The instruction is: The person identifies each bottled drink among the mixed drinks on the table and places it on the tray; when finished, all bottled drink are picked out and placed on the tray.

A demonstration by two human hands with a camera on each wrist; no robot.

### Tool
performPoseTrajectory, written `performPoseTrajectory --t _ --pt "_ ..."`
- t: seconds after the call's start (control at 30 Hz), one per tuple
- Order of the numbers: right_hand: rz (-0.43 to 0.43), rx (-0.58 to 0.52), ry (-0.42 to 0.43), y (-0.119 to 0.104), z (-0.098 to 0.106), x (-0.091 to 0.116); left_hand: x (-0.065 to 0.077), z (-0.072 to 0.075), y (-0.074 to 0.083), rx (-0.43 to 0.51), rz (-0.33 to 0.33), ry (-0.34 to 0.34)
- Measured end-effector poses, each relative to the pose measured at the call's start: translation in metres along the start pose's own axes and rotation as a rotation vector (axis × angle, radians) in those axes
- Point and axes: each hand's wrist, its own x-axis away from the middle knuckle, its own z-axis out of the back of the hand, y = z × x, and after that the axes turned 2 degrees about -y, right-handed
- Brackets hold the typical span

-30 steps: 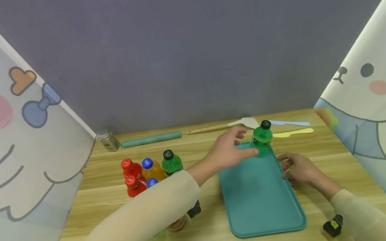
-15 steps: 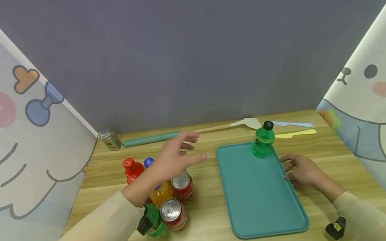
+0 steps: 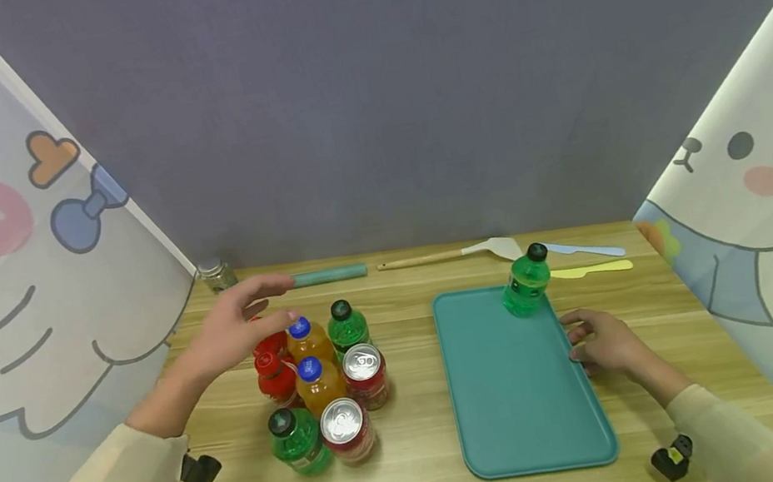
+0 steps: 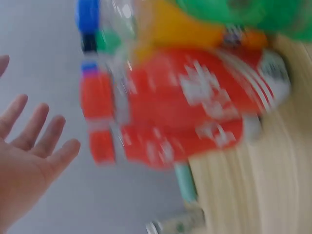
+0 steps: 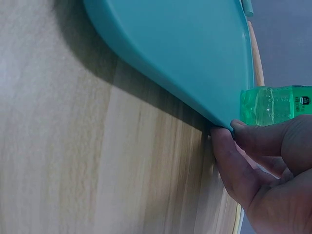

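Left hand (image 3: 230,333) spreads wide near red bottles (image 3: 277,380); right hand (image 3: 603,338) pinches a teal tray (image 3: 528,412) by its edge.
Orange bottles (image 3: 321,384) and cans (image 3: 367,379) stand right of the left hand, nearer the person. The tray lies left of the right hand; a green bottle (image 3: 526,295) stands upright on it, ahead of that hand.

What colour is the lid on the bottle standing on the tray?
The lid is black; it shows best in the head view.
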Motion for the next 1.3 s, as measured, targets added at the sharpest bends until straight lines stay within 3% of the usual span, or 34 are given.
performPoseTrajectory --t 0.17,0.37,0.87,1.3 --pt "-0.009 -0.002 0.007 0.001 -0.001 -0.001 0.010 0.020 -0.023 -0.016 0.035 -0.018" --pt "-0.008 -0.006 0.007 0.002 -0.001 -0.001 0.020 0.028 -0.047 -0.049 0.092 -0.054" --pt "-0.016 -0.001 0.008 0.000 -0.001 -0.001 0.026 0.024 -0.082 -0.010 0.181 -0.105" --pt "-0.022 -0.008 0.011 -0.001 -0.002 0.000 0.022 0.016 -0.105 0.059 0.148 -0.141"
